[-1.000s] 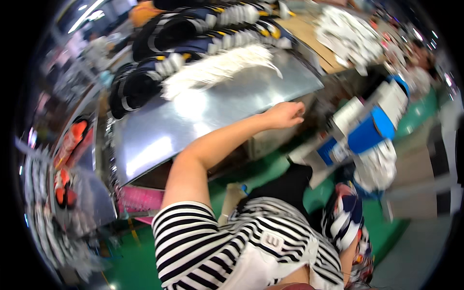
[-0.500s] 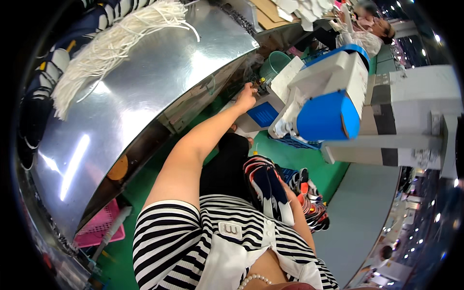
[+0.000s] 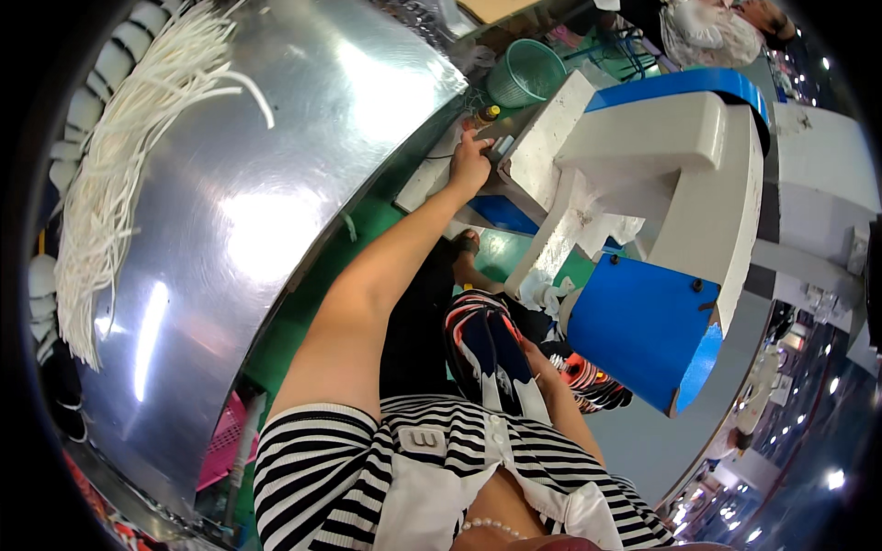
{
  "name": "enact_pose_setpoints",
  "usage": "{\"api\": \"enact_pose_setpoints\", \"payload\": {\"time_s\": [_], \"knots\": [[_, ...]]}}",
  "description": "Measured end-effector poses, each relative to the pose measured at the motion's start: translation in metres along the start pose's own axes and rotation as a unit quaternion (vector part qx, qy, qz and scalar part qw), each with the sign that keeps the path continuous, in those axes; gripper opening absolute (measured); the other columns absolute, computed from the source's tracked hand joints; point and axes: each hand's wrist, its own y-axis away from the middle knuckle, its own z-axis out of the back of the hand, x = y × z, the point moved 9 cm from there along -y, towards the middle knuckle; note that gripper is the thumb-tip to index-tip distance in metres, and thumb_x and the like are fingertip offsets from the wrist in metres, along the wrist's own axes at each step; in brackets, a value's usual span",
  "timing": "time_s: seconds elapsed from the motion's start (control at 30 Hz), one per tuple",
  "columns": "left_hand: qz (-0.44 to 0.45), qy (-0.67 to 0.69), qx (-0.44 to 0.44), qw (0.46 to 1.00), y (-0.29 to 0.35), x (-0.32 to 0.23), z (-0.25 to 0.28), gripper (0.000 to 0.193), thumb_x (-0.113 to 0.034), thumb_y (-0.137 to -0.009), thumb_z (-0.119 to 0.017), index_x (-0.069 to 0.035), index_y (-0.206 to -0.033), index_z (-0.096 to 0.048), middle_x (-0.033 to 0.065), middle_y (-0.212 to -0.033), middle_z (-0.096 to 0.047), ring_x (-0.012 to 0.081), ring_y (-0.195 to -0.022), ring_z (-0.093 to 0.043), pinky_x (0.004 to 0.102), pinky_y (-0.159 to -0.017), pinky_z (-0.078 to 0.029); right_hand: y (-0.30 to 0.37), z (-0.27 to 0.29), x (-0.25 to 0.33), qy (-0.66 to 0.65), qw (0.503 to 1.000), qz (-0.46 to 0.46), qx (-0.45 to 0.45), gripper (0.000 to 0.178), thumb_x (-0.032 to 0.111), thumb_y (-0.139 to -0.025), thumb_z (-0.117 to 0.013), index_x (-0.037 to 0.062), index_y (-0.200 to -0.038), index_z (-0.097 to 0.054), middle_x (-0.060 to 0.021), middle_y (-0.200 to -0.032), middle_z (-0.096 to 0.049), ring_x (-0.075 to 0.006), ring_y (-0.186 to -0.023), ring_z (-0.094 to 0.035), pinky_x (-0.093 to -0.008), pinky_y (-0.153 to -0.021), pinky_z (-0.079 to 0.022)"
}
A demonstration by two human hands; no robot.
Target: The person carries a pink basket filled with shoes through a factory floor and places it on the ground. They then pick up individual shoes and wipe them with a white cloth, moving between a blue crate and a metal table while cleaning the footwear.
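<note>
My left arm stretches forward, and my left hand (image 3: 470, 167) is at the side of a white and blue machine (image 3: 634, 147). Its fingers reach out to a small grey box, apparently a switch (image 3: 501, 149), and seem to touch it; nothing shows in the palm. Low in front of my body, my right hand (image 3: 544, 369) is closed on a shoe upper (image 3: 485, 342), navy with white parts and orange-red trim. Part of the fingers is hidden behind it. Just beyond that hand, several more shoe uppers (image 3: 593, 381) lie stacked edge to edge, partly covered by the machine.
A shiny metal table (image 3: 276, 156) fills the left, with a bundle of white laces (image 3: 138, 156) along it. Behind the machine stand a green basket (image 3: 526, 73) and a small yellow-capped bottle (image 3: 487, 114). A pink basket (image 3: 223, 445) is under the table. Another person (image 3: 707, 32) sits far right.
The view has shifted, and the machine now looks closer and larger. My left hand has come up against the machine's side by the grey box. My right hand still holds the shoe upper.
</note>
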Motion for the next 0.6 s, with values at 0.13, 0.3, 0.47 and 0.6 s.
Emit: {"api": "enact_pose_setpoints", "payload": {"time_s": [0.13,0.3,0.47,0.6], "knots": [[-0.004,-0.067,-0.053,0.996,0.014,-0.005,0.0,0.037,0.003,-0.071,-0.05,-0.006,-0.105,-0.061,0.0128,-0.112,-0.056,0.0342,-0.104,-0.05,0.0424,-0.091,-0.038,0.012,-0.007,0.014,0.037,0.999,-0.029,-0.014,0.054,0.012,-0.082,-0.061,0.0043,-0.132,-0.042,-0.0084,-0.112,-0.059,-0.0146,-0.095,-0.057,-0.0259,-0.08,-0.045],[0.009,-0.053,0.09,0.994,-0.002,-0.002,-0.005,0.042,0.002,-0.075,-0.051,-0.001,-0.116,-0.053,0.0166,-0.117,-0.056,0.035,-0.108,-0.053,0.0371,-0.091,-0.041,-0.006,0.008,-0.015,0.013,1.0,0.027,-0.004,0.047,0.015,-0.081,-0.059,0.0019,-0.125,-0.048,-0.0091,-0.108,-0.06,-0.0164,-0.092,-0.057,-0.0287,-0.082,-0.044],[0.199,-0.025,0.178,0.963,0.088,-0.034,0.019,0.039,-0.005,-0.081,-0.052,0.003,-0.119,-0.047,0.0168,-0.115,-0.056,0.0259,-0.104,-0.056,0.0337,-0.087,-0.043,0.048,0.0,0.024,0.024,0.99,0.105,-0.088,0.058,0.022,-0.075,-0.072,-0.0049,-0.121,-0.048,-0.0125,-0.111,-0.059,-0.0175,-0.098,-0.057,-0.0305,-0.087,-0.044],[0.107,0.068,0.439,0.89,0.251,-0.147,0.025,0.027,-0.009,-0.089,-0.052,0.002,-0.114,-0.049,0.0108,-0.102,-0.057,0.014,-0.093,-0.057,0.0265,-0.077,-0.047,0.008,0.023,-0.019,0.098,0.957,0.192,-0.194,0.065,0.034,-0.068,-0.074,-0.0047,-0.115,-0.05,-0.0229,-0.111,-0.059,-0.0325,-0.102,-0.058,-0.0372,-0.089,-0.045]]}}
